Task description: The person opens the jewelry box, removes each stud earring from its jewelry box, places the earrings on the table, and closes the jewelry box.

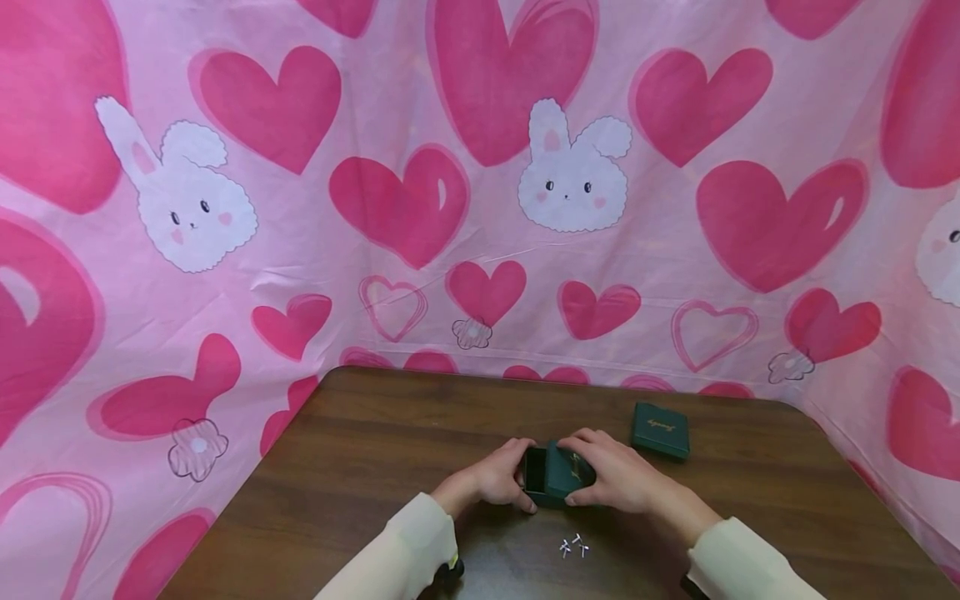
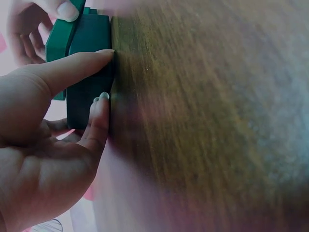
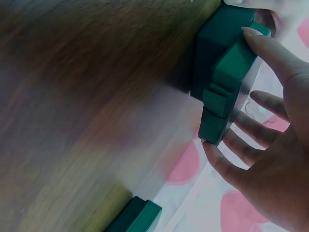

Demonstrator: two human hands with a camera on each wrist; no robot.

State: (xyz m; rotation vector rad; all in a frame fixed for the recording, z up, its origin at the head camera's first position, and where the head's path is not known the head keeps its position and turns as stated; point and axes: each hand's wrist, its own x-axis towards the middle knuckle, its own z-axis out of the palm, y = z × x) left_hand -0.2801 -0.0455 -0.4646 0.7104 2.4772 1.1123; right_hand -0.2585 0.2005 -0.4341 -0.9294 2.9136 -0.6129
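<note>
A small dark green box base [image 2: 91, 36] sits on the table in front of me, its dark inside partly showing in the head view. My left hand [image 1: 498, 475] grips it at its left end, thumb and fingers on opposite sides. By its edges my right hand [image 1: 622, 475] holds the green lid [image 1: 561, 472], which bears gold lettering. The lid lies shifted to the right over the base, covering only part of it. A bow-like green piece [image 3: 218, 100] shows on the lid's side in the right wrist view.
Several small silvery pieces [image 1: 574, 547] lie on the brown wooden table [image 1: 405, 433] just in front of the box. A second green box [image 1: 660, 431] with gold lettering stands to the right, behind my right hand. A pink heart-and-rabbit cloth [image 1: 495, 242] hangs around the table.
</note>
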